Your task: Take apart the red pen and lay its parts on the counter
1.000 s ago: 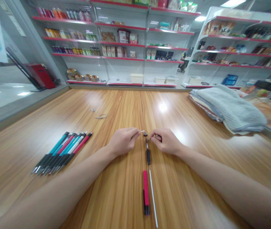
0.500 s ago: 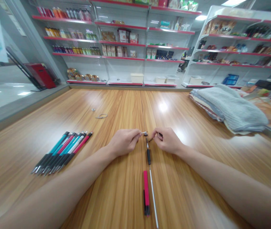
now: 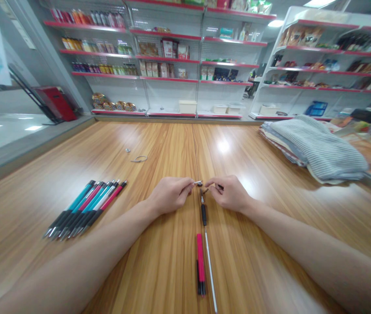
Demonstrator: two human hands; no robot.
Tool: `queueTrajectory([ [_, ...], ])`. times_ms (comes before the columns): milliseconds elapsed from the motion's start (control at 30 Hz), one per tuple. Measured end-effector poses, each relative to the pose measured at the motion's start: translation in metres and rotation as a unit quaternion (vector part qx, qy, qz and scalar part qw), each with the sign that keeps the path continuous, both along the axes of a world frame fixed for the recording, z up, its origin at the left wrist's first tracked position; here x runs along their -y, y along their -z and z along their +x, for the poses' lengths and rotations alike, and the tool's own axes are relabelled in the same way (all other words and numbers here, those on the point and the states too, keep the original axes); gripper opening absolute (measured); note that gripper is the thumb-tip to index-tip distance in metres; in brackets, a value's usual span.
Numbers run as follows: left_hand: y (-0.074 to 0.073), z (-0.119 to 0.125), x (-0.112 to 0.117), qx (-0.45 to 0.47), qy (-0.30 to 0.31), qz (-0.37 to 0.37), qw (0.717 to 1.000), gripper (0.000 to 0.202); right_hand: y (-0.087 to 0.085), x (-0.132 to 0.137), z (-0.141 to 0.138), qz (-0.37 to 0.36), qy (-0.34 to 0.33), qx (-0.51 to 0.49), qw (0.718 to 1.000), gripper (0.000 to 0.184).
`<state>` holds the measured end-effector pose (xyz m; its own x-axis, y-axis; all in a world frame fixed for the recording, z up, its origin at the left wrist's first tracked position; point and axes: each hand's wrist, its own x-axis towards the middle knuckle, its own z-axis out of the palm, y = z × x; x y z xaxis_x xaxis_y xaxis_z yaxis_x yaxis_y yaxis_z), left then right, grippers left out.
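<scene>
My left hand [image 3: 171,194] is closed, thumb and index finger pinching a small pale pen part [image 3: 198,182] above the seam of the table. Facing it, my right hand [image 3: 230,192] is curled with its index finger toward that part. A thin dark piece [image 3: 205,190] sticks out from its fingers; its kind is too small to make out. Between the hands and nearer me lie a black pen grip [image 3: 204,214] with a metal tip, a white ink refill [image 3: 210,270] and a pink pen barrel [image 3: 200,257] with a black clip.
A row of several assembled pens [image 3: 85,210], teal, pink and white, lies at the left. Farther back are a looped grey tie [image 3: 139,159] and a small metallic bit [image 3: 127,150]. Folded cloths [image 3: 316,146] are piled at the right. Stocked shelves [image 3: 168,59] stand beyond the table.
My right index finger has shifted slightly left, toward the small part in my left fingers. My left hand stays almost still, and the pen parts on the table lie as before.
</scene>
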<state>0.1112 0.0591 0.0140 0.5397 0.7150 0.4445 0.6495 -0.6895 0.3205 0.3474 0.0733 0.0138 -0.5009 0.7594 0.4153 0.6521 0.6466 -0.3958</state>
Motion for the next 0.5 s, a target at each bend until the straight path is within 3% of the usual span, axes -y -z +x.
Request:
queueTrajectory([
  [200, -0.0008, -0.0002, -0.0002, 0.003, 0.001, -0.002, 1.0, 0.021, 0.0006, 0.0001, -0.0022, -0.016, -0.047, 0.009, 0.999, 0.024],
  [500, -0.0004, 0.0002, 0.0007, -0.004, -0.002, 0.0, 1.0, 0.021, -0.0016, 0.0003, -0.0031, -0.016, -0.016, 0.021, 1.0, 0.018],
])
